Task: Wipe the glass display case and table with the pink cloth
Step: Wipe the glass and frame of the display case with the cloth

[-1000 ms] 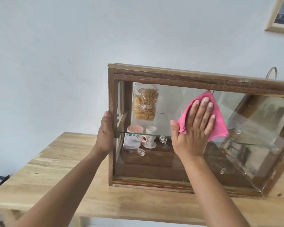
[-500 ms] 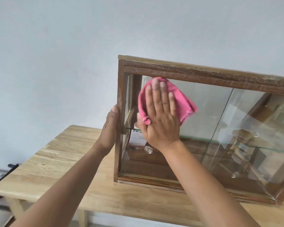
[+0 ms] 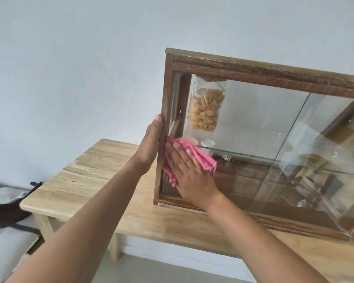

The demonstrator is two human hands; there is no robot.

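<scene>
A wood-framed glass display case (image 3: 253,68) stands on a light wooden table (image 3: 86,172). My right hand (image 3: 190,172) lies flat on the pink cloth (image 3: 202,158) and presses it against the lower left of the front glass. My left hand (image 3: 151,139) rests flat against the outside of the case's left post, steadying it. Part of the cloth is hidden under my palm.
Inside the case a jar of pale yellow pasta (image 3: 206,107) stands above a glass shelf (image 3: 274,160), with a pink and a white cup partly behind the cloth. A white wall stands behind. Dark cloth (image 3: 6,209) lies on a seat left of the table.
My right hand slid the cloth from the middle of the glass to the upper left, then down to the lower left corner. The left hand stayed on the post. The view shifted left.
</scene>
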